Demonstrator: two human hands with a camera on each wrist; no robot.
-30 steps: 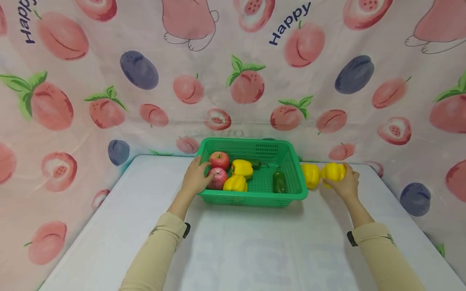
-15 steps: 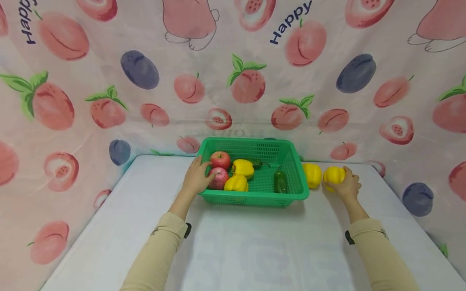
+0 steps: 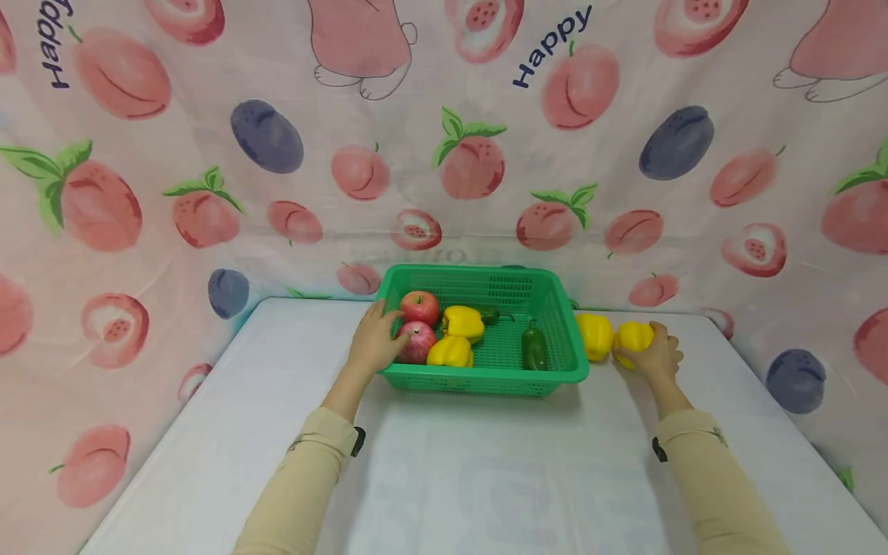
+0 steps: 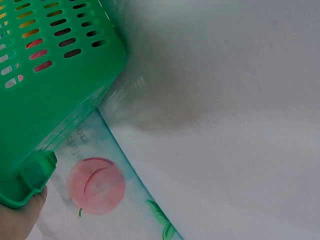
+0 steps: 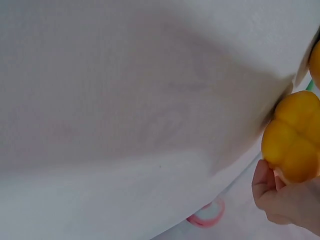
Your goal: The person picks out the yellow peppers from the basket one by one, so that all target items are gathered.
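Observation:
My left hand [image 3: 373, 339] grips the left rim of the green basket [image 3: 486, 375], its thumb over the inside edge; the left wrist view shows the hand [image 4: 21, 219] at the basket's corner [image 4: 30, 182]. At the right, my right hand [image 3: 657, 356] holds a yellow bell pepper [image 3: 633, 339] with fingers curled round its far side. In the right wrist view the fingers [image 5: 264, 182] press against that pepper [image 5: 295, 137]. Another yellow pepper [image 3: 594, 337] stands between it and the basket's right wall.
Inside the basket lie two red apples [image 3: 419, 307], two yellow peppers [image 3: 462, 324] at the left and two green peppers [image 3: 533, 348]. The white table [image 3: 486, 478] meets a fruit-patterned cloth [image 3: 416, 193] behind.
My right hand has come slightly down and left, and the yellow pepper in it sits a little lower than a second ago. My left hand stays on the basket rim.

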